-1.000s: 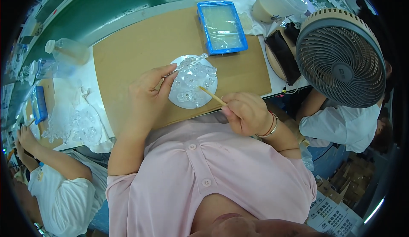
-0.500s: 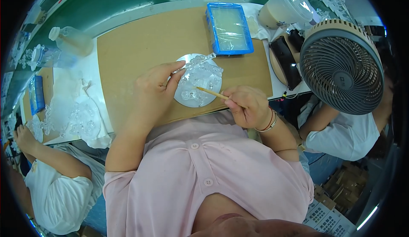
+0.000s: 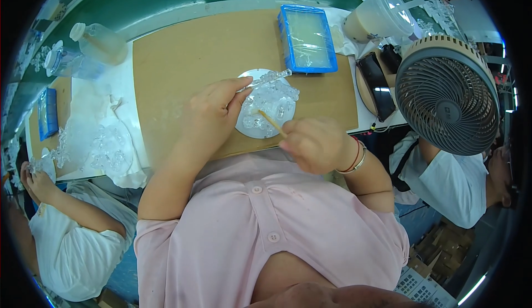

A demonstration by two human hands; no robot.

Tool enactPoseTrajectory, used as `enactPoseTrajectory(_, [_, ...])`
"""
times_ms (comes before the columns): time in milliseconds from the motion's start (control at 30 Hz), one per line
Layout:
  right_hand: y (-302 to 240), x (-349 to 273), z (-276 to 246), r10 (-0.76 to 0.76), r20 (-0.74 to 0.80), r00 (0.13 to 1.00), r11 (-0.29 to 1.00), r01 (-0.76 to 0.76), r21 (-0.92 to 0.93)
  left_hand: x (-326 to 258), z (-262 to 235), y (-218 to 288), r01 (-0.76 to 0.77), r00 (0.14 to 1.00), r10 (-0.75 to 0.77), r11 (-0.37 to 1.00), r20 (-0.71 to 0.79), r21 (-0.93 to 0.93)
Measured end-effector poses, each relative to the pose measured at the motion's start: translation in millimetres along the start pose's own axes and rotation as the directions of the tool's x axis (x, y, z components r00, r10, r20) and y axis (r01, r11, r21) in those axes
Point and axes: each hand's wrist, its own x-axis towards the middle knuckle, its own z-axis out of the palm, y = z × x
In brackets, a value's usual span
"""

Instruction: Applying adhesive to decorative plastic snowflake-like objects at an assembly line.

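My left hand (image 3: 213,108) is closed, thumb and fingers pinching one end of a clear, knobbly plastic strip (image 3: 275,76). The strip slants over the far edge of a round white disc (image 3: 243,122). Several small clear plastic pieces (image 3: 280,98) lie heaped on that disc. In my right hand (image 3: 318,144), slightly blurred, is a thin yellowish wooden stick (image 3: 271,122). Its tip points down among the clear pieces; whether it touches one I cannot tell. The back of the right hand hides its fingertips in part.
Brown cardboard (image 3: 188,53) covers the table. Beyond the disc stands a blue tray (image 3: 334,58) under clear film. To the right are a black case (image 3: 377,86), a fan (image 3: 448,108) and a lidded cup (image 3: 371,20). Bottles (image 3: 105,45) stand left, near a co-worker's hands (image 3: 41,183).
My right hand has rolled over, and the stick now slants more steeply toward the pieces. My left hand keeps its pinch on the clear strip. The whole view has shifted slightly.
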Motion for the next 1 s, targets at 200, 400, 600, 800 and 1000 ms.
enactPoseTrajectory(200, [-1, 14, 19, -0.341, 0.22, 0.914, 0.894, 0.388, -0.226, 2, -1, 2, -0.021, 1.0, 0.02, 0.999, 0.013, 0.029])
enactPoseTrajectory(400, [15, 25, 4, 0.038, 0.01, 0.999, 0.995, -0.037, -0.098, 3, -2, 4, -0.055, 0.998, 0.054, 0.996, 0.018, 0.067])
enactPoseTrajectory(600, [3, 4, -19, 0.211, 0.011, 0.978, 0.975, -0.209, -0.078, 6, -4, 2, -0.045, 0.998, 0.042, 0.997, 0.05, 0.066])
enactPoseTrajectory(800, [4, -26, -25, 0.262, -0.039, 0.964, 0.963, -0.259, 0.076, 5, -2, 3, -0.079, 0.996, 0.076, 0.993, 0.046, 0.084])
enactPoseTrajectory(1000, [22, -28, -35, 0.421, 0.006, 0.907, 0.906, -0.421, 0.053, 4, -2, 2, -0.118, 0.993, 0.115, 0.979, 0.029, 0.167])
